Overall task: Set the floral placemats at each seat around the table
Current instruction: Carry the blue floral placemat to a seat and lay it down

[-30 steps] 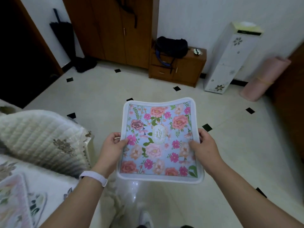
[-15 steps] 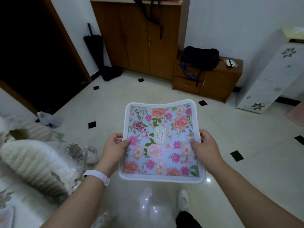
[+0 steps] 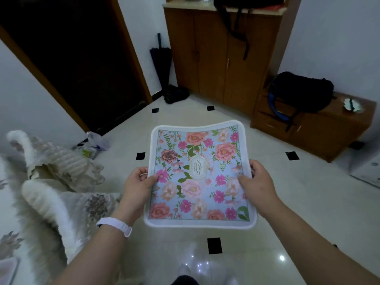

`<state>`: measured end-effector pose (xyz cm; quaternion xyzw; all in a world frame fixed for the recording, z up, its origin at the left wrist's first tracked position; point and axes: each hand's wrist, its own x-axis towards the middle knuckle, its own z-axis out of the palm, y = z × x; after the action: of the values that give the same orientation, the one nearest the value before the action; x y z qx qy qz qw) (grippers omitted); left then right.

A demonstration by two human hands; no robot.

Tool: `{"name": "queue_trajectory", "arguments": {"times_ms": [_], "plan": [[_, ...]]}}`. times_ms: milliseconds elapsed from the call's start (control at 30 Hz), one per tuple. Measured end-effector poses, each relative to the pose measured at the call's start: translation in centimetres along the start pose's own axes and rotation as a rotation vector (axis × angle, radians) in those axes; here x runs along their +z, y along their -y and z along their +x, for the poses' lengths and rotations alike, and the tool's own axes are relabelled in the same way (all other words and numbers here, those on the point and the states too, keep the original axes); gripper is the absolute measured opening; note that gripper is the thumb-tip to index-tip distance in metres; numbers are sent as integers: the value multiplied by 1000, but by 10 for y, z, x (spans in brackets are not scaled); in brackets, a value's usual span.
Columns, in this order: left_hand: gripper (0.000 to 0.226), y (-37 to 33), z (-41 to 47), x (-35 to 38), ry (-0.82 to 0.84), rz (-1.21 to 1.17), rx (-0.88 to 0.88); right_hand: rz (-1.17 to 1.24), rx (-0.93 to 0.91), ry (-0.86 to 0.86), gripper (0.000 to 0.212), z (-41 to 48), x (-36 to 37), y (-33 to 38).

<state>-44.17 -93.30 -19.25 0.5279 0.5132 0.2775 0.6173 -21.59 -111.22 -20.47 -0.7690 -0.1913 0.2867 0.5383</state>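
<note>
I hold one floral placemat (image 3: 198,177) flat in front of me, above the tiled floor. It is light blue with pink and coral flowers and a white border. My left hand (image 3: 137,185) grips its left edge, thumb on top. My right hand (image 3: 258,182) grips its right edge the same way. The table shows only as a floral-clothed strip (image 3: 6,202) at the far left, blurred.
Two chairs with quilted cream covers (image 3: 47,200) (image 3: 61,163) stand at my left. Ahead are a dark doorway (image 3: 72,54), a wooden cabinet (image 3: 222,52), a folded umbrella (image 3: 160,60) and a low wooden chest (image 3: 320,126) with a black bag (image 3: 302,91). The pale tiled floor lies between.
My view has swung to the left: the cabinet and low chest slid rightwards and the dark doorway came into sight. Both hands keep the same hold on the placemat.
</note>
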Motion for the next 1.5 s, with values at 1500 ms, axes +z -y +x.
{"name": "queue_trajectory", "arguments": {"times_ms": [1500], "plan": [[30,-138,492,-239,-592,-419,-137,-184,-238,680,24,478,531,273]]}}
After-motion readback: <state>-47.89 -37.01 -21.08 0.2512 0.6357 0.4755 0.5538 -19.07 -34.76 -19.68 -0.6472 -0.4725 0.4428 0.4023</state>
